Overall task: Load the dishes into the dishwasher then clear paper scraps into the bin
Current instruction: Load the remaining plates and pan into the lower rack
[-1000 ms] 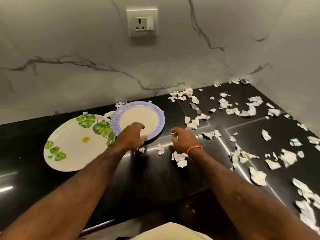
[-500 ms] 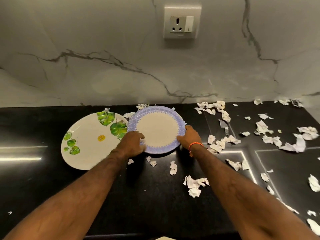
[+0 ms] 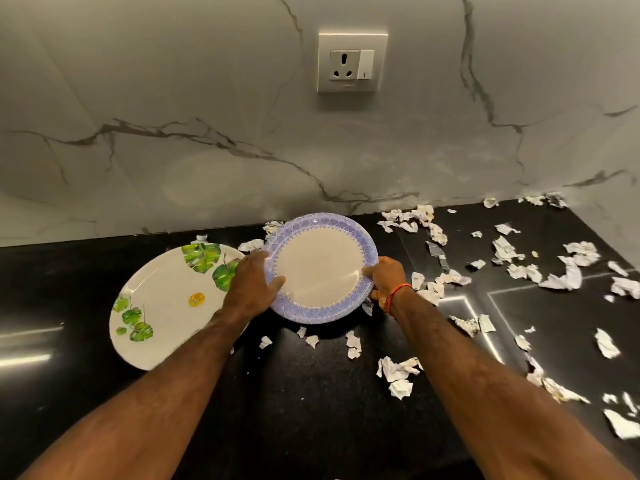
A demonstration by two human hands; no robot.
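A round plate with a purple patterned rim (image 3: 320,268) is tilted up off the black counter (image 3: 294,403), its far edge raised. My left hand (image 3: 251,284) grips its left rim, thumb on the plate's face. My right hand (image 3: 384,277), with an orange thread at the wrist, grips its right rim. A larger white oval plate with green leaf prints and a yellow sticker (image 3: 169,303) lies flat on the counter to the left, partly under my left wrist. Torn white paper scraps (image 3: 398,372) lie scattered over the counter's right half.
A marble-look wall with a socket and switch (image 3: 351,62) rises right behind the counter. A side wall closes the far right corner. More scraps (image 3: 568,275) are piled toward that corner. The dishwasher and bin are out of view.
My right hand left the scraps and took the purple-rimmed plate's right edge. Both hands have now tilted that plate up off the counter. The view shifted left and closer.
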